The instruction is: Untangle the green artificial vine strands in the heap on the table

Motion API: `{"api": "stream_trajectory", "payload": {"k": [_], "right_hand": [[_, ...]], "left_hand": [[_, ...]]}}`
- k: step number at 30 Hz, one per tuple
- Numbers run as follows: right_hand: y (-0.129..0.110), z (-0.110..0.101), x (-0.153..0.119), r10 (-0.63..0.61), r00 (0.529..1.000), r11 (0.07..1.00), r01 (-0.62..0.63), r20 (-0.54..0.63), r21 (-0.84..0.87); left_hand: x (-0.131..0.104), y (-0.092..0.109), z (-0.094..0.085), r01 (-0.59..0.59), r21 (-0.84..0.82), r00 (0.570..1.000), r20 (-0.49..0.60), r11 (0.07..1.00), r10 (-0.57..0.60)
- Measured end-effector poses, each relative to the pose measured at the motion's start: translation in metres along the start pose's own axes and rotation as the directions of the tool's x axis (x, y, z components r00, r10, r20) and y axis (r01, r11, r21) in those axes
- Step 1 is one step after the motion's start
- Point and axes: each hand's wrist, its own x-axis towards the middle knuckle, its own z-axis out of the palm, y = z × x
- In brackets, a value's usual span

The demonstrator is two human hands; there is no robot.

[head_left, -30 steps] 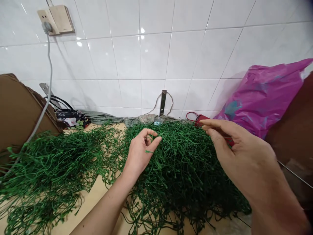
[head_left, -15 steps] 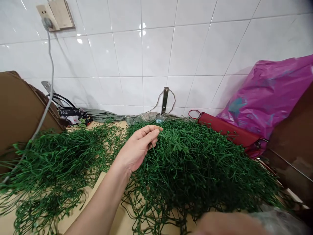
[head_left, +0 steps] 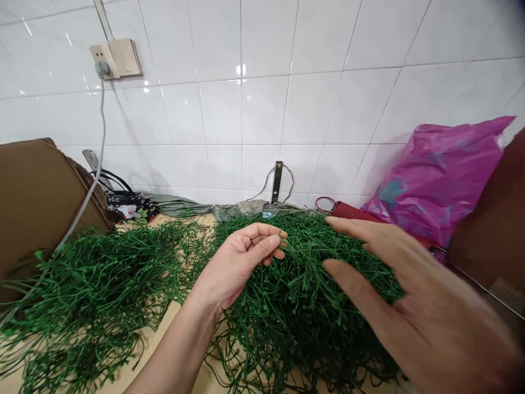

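My left hand (head_left: 250, 257) is over the left part of a large pile of thin green stems (head_left: 299, 306), which look like artificial plant stems with small budded tips. Its thumb and forefinger are pinched on a green stem (head_left: 283, 238), and only a small bit of that stem shows at the fingertips. To the right, my right hand (head_left: 406, 295) is above the same pile, thumb and fingers spread apart with nothing between them. It is slightly blurred and hides the pile's right side.
Another heap of green stems (head_left: 102, 273) lies on the left, beside a brown cardboard box (head_left: 36, 191) and a hanging grey cable (head_left: 88, 191). At the back right are a red pouch (head_left: 353, 211) and a purple plastic bag (head_left: 438, 169). A metal bracket (head_left: 277, 183) stands against the tiled wall.
My right hand has come up from the bottom edge to above the right side of the pile, fingers spread. My left hand stays pinched, slightly further right. The view has tilted upward a little.
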Motion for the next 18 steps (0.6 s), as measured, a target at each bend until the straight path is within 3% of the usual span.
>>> {"api": "stream_trajectory", "payload": {"k": [3, 5, 8, 11, 14, 18], "right_hand": [[-0.001, 0.023, 0.015, 0.095, 0.981, 0.994, -0.102, 0.17, 0.028], [0.003, 0.034, 0.016, 0.167, 0.936, 0.979, -0.193, 0.31, 0.057], [0.011, 0.038, 0.016, 0.218, 0.889, 0.958, -0.273, 0.402, 0.084], [0.021, 0.031, 0.019, 0.24, 0.889, 0.948, -0.301, 0.39, 0.103], [0.03, 0.023, 0.022, 0.284, 0.9, 0.939, -0.33, 0.33, 0.093], [0.035, 0.014, 0.026, 0.378, 0.924, 0.926, -0.378, 0.065, -0.011]], "left_hand": [[0.0, 0.0, -0.004, -0.007, 0.083, 0.999, 0.053, 0.997, 0.002], [0.001, 0.002, -0.009, -0.024, 0.158, 0.997, 0.075, 0.987, 0.012], [0.005, 0.004, -0.018, -0.014, 0.342, 0.997, 0.071, 0.94, -0.011], [0.009, 0.003, -0.024, 0.045, 0.535, 0.996, 0.037, 0.844, -0.077], [0.013, -0.001, -0.029, 0.066, 0.623, 0.993, 0.036, 0.78, -0.112], [0.016, -0.004, -0.036, 0.054, 0.646, 0.991, 0.056, 0.761, -0.118]]}}
